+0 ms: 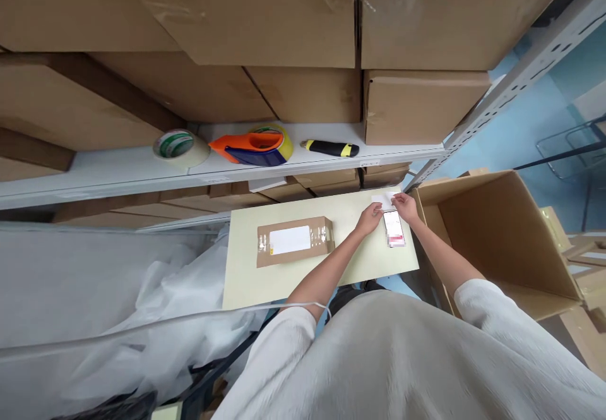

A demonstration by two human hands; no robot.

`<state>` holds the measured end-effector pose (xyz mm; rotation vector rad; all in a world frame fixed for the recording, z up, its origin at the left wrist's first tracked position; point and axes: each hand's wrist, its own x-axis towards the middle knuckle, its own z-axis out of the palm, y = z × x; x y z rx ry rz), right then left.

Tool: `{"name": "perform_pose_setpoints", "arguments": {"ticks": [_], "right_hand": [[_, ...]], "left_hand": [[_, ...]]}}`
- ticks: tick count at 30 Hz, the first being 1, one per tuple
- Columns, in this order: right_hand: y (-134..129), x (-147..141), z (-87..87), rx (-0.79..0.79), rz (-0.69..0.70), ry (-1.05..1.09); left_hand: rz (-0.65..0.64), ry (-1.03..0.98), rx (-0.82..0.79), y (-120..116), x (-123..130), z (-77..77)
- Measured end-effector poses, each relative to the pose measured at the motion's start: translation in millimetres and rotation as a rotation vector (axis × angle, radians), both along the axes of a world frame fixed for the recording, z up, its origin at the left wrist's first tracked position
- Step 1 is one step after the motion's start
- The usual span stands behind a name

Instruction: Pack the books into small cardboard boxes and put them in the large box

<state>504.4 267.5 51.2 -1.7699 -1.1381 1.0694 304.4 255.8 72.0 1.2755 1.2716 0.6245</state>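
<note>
At the far right end of the cream table (241, 284), both my hands are on a small white slip of paper (382, 199). My left hand (369, 219) has its fingers closed at the slip's near left edge. The fingers of my right hand (404, 207) pinch its right side. Just below the slip lies a phone (394, 229) with its screen lit, close to both hands. To the left, a taped cardboard parcel (296, 257) rests on the table with a white label (290, 240) on top.
Ahead, a shelf (326, 162) bears a tape roll (177, 146), an orange tape dispenser (253, 145), a yellow-black utility knife (331, 148) and several cartons (421, 107). An open carton (497, 237) stands right of the table. White plastic sheeting (189, 297) hangs at left, crossed by a pale cable (156, 326).
</note>
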Motion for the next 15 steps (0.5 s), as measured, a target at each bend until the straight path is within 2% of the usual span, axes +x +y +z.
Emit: {"name": "perform_pose_setpoints", "arguments": {"ticks": [4,7,15], "right_hand": [[-9,4,8.3,-0.022,-0.078,0.182],[-13,4,14.6,-0.042,-0.081,0.256],[-16,2,28.4,-0.067,-0.002,0.357]], "left_hand": [[0.075,-0.074,-0.028,15,32,8.3],[0.104,-0.066,0.003,18,45,14.4],[0.111,0.035,0.084,16,46,15.8]]}}
